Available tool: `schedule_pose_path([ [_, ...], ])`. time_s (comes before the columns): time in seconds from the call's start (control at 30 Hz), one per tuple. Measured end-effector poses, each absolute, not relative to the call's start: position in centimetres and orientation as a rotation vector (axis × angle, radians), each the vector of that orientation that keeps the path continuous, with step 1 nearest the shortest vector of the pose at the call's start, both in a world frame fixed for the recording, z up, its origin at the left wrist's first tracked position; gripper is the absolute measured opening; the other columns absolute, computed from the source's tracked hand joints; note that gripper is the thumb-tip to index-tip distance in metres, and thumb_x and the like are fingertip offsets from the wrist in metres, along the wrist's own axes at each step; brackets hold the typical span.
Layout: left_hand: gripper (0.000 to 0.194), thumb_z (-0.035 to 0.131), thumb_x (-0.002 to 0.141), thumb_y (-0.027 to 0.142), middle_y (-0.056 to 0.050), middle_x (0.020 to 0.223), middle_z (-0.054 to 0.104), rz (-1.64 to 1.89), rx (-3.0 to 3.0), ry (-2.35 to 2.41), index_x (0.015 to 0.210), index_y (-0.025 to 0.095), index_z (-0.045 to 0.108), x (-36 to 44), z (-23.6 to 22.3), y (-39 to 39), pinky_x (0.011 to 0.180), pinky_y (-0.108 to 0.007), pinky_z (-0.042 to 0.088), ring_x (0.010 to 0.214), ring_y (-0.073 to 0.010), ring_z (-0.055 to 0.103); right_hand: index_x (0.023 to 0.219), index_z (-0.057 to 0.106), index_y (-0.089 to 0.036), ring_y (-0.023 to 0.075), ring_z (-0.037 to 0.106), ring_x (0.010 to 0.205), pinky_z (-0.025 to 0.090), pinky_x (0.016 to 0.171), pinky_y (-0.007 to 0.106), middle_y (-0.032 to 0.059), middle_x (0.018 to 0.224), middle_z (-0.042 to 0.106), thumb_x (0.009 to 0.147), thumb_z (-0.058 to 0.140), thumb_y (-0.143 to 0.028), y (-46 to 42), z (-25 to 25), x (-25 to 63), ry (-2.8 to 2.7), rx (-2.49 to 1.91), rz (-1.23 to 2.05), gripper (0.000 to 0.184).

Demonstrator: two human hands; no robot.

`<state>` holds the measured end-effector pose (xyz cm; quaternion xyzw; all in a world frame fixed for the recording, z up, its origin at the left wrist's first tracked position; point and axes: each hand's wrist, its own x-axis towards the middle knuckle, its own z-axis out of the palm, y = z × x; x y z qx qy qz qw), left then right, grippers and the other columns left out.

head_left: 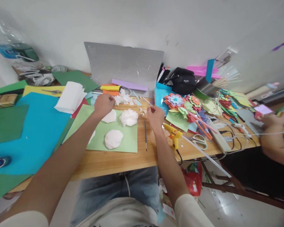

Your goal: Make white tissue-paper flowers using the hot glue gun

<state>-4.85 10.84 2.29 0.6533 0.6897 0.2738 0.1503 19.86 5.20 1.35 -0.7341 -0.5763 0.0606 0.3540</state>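
My left hand (104, 105) is pinched closed over the back of the light green sheet (130, 145), beside a heap of torn white paper pieces (123, 97). Whatever its fingertips hold is hidden. Further right, my right hand (155, 117) is also pinched closed; a thin pale strip (146, 101) shows at its fingertips, but I cannot tell if it is gripped. Between my arms, the sheet carries a ruffled white paper ball (128, 118), a smooth white round piece (114, 139) and a flat white paper piece (109, 116). A blue thin brush (145, 135) lies near my right hand.
A yellow glue gun (173, 135) and scissors (198, 141) lie right of my right forearm. Paper flowers (176, 101) and a power strip (219, 135) are beyond. Folded white paper (70, 97) and blue paper (42, 126) lie left. Another person's hand (273, 119) is far right.
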Motion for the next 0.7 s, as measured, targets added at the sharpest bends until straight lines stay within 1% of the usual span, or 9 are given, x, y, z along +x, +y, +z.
schedule_pose_path([
  [0.13, 0.014, 0.064, 0.074, 0.032, -0.01, 0.086, 0.072, 0.733, 1.831, 1.947, 0.076, 0.019, 0.071, -6.4, 2.7, 11.0, 0.075, -0.035, 0.045, 0.084, -0.0275, 0.063, 0.083, 0.072, -0.02, 0.0219, 0.064, 0.073, 0.042, 0.068, 0.03, 0.0073, 0.08, 0.073, 0.086, 0.048, -0.037, 5.1, 1.4, 19.6, -1.496, -1.892, 0.143, 0.03],
  [0.23, 0.015, 0.063, 0.076, 0.033, -0.01, 0.086, 0.072, 0.676, 1.838, 1.967, 0.076, 0.019, 0.07, -7.3, 2.8, 10.9, 0.072, -0.034, 0.044, 0.084, -0.0278, 0.063, 0.083, 0.072, -0.019, 0.0214, 0.064, 0.073, 0.042, 0.068, 0.03, 0.0078, 0.08, 0.073, 0.087, 0.046, -0.036, 4.9, 1.5, 19.4, -1.519, -1.897, 0.144, 0.031],
  [0.37, 0.017, 0.056, 0.079, 0.028, -0.011, 0.09, 0.072, 0.6, 1.903, 2.022, 0.081, 0.02, 0.071, -7.9, 2.7, 10.6, 0.076, -0.034, 0.044, 0.089, -0.0284, 0.063, 0.082, 0.072, -0.019, 0.0212, 0.064, 0.075, 0.042, 0.069, 0.03, 0.0081, 0.082, 0.074, 0.088, 0.045, -0.035, 4.8, 1.6, 19.2, -1.551, -1.889, 0.163, 0.031],
  [0.53, 0.027, 0.046, 0.081, 0.022, -0.019, 0.099, 0.069, 0.504, 2.059, 2.039, 0.089, 0.014, 0.071, -8.2, 3.0, 10.3, 0.08, -0.039, 0.044, 0.094, -0.032, 0.061, 0.081, 0.072, -0.018, 0.0213, 0.064, 0.074, 0.042, 0.068, 0.03, 0.0079, 0.081, 0.073, 0.088, 0.045, -0.036, 4.5, 1.6, 19.0, -1.574, -1.869, 0.189, 0.033],
  [0.63, 0.031, 0.042, 0.085, 0.025, -0.021, 0.097, 0.068, 0.498, 2.089, 2.058, 0.089, 0.013, 0.07, -8.4, 2.8, 10.2, 0.081, -0.04, 0.045, 0.094, -0.033, 0.061, 0.081, 0.072, -0.019, 0.022, 0.063, 0.074, 0.042, 0.069, 0.031, 0.0075, 0.079, 0.073, 0.088, 0.045, -0.036, 4.5, 1.7, 18.9, -1.571, -1.885, 0.207, 0.033],
  [0.7, 0.035, 0.04, 0.088, 0.031, -0.021, 0.095, 0.068, 0.529, 2.067, 2.075, 0.089, 0.014, 0.07, -8.4, 2.4, 10.4, 0.082, -0.041, 0.044, 0.094, -0.0344, 0.061, 0.08, 0.072, -0.019, 0.0222, 0.063, 0.074, 0.042, 0.069, 0.031, 0.0071, 0.079, 0.073, 0.088, 0.046, -0.036, 4.5, 1.8, 18.8, -1.565, -1.892, 0.21, 0.032],
])
